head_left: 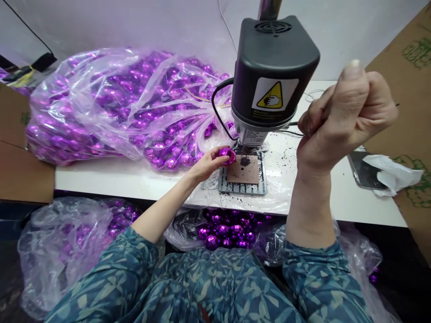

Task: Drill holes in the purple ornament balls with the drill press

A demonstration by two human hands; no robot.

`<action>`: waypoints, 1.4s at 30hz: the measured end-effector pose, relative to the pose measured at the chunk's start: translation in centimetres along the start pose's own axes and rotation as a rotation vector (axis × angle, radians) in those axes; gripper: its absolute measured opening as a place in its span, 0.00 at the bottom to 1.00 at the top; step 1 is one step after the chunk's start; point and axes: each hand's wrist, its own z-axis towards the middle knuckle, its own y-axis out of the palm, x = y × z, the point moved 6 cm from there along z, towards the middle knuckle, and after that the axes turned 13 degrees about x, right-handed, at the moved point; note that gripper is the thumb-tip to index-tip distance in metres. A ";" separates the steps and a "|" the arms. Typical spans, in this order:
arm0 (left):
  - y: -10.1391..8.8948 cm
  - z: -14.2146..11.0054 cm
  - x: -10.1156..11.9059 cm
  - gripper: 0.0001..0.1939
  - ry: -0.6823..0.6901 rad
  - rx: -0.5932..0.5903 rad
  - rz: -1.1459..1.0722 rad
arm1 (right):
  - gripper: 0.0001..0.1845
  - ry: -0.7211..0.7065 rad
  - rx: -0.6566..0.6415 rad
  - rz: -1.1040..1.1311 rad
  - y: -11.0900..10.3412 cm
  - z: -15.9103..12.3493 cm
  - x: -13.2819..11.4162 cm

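My left hand [213,162] pinches a shiny purple faceted ball [228,155] by its side. It holds the ball at the left edge of a square brown board [247,176], which lies on the slotted metal base [232,187] of a small bench drill press [274,67]. Dark shavings sit on the board under the drill head; the bit itself is mostly hidden. Raised to the right of the machine, my right hand [346,112] is closed in a fist around the drill press lever, of which only a short dark piece [293,124] shows beside the motor housing.
A big clear bag of purple balls [134,107] lies on the white table [111,181] at left. More balls [229,231] rest in an open bag below the table edge. A phone [365,170] and crumpled tissue [392,172] lie at right, near a cardboard box [404,89].
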 end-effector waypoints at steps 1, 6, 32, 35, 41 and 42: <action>0.1 0.0 0.0 0.30 0.057 0.000 0.044 | 0.26 -0.004 0.002 -0.002 0.0 -0.1 -0.1; 1.1 0.5 -0.5 0.29 0.223 -0.059 0.244 | 0.25 -0.042 0.026 0.041 0.0 -0.3 -0.4; 3.5 -1.5 -1.9 0.28 0.539 0.049 0.621 | 0.28 -0.053 0.041 0.005 0.0 -0.3 -0.5; 4.0 -1.2 -1.7 0.27 0.593 0.011 0.671 | 0.28 -0.071 0.039 -0.023 0.1 -0.3 -0.5; 4.7 -1.0 -1.8 0.28 0.621 -0.026 0.679 | 0.29 -0.086 0.021 -0.156 0.2 -0.5 -0.8; 4.7 -1.1 -2.0 0.28 0.613 -0.013 0.669 | 0.29 -0.084 0.014 -0.176 0.3 -0.5 -0.9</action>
